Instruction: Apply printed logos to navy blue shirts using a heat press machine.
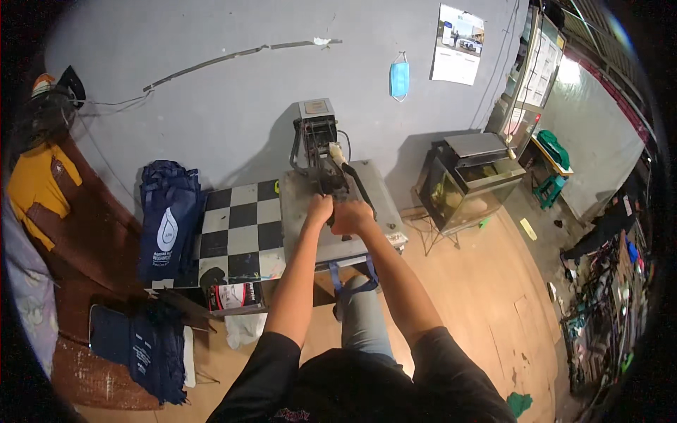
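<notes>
In front of me stands what looks like a heat press (317,116), with a boxy head and a wide grey flat plate (384,189). Both arms reach straight out to it. My left hand (319,211) is closed around its dark handle, of which little shows. Close beside it, my right hand (352,216) is closed on the same handle. Navy bag straps (367,273) hang from the plate's near edge over my leg. Whatever lies under the press head is hidden by my hands and the mechanism.
A checkered table (233,222) adjoins on the left, with a stack of navy bags (168,218) on it. More navy bags (151,352) lie lower left. A glass fish tank (469,187) stands at right on a wire stand. A grey wall rises behind.
</notes>
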A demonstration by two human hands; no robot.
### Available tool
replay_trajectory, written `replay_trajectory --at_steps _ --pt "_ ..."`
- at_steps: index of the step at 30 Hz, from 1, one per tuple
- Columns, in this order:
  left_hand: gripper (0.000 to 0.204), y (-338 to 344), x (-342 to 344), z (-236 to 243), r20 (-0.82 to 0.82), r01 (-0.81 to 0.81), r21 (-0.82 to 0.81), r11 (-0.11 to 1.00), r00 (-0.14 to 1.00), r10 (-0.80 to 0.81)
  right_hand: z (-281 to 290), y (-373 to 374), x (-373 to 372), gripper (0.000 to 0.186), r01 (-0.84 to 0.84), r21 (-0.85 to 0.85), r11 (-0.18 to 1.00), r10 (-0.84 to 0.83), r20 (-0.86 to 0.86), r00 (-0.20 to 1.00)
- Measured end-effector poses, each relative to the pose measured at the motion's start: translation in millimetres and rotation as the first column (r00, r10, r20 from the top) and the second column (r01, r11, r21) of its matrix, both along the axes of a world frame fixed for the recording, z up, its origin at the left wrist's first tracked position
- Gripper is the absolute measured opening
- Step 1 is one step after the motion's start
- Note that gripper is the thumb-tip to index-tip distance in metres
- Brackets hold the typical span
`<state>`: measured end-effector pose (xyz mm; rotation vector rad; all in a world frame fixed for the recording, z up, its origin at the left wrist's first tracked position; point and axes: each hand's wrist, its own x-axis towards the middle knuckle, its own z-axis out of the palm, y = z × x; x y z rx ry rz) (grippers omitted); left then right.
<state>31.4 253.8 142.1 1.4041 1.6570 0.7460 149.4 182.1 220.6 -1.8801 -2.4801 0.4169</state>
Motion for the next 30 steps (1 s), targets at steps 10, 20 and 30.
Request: replay_trajectory --at_steps 10,20,30 --pt "0.044 16 -1 -6 -0.198 0.072 0.076 0.994 0.979 -0.056 -6 7 0 0.035 0.025 -0.076 0.997 -0.023 0.030 0.999" --pt "0.037 12 -4 0 -0.289 0.034 0.101 0.994 0.957 -0.003 8 2 -4 0.035 0.059 -0.114 0.992 -0.053 0.047 0.997" --pt "0.039 26 -8 -22 -0.226 0.016 0.122 0.992 0.974 0.012 11 -1 -7 0.035 -0.001 -0.134 0.991 0.008 0.052 0.999"
